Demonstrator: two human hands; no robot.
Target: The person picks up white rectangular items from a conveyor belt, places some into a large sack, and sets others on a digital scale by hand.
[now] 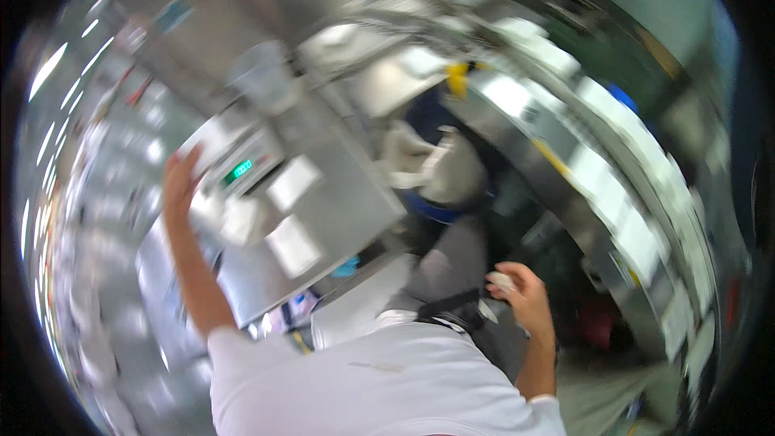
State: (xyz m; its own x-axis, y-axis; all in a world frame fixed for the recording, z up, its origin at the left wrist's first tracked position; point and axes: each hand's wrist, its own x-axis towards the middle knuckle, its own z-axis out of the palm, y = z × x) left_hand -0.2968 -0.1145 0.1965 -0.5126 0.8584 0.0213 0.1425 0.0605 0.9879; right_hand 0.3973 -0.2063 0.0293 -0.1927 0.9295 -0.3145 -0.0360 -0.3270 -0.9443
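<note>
My left hand (182,179) reaches to the left edge of a digital scale (257,157) with a lit green display. Its fingers look stretched out, with nothing visible in them, though blur hides whether they touch the scale. A white crumpled cloth or bag (245,220) lies just in front of the scale, beside a white flat pad (293,245). Out to the right, at hip height, my right hand (526,297) is closed on a small whitish lump (502,280), its kind too blurred to tell.
The scale stands on a steel table (343,194) with a clear plastic container (266,77) behind it. Beyond the table's right corner is a blue bin (436,208) with a whitish liner (448,165). A curved conveyor (585,169) carrying several white pieces runs along the right.
</note>
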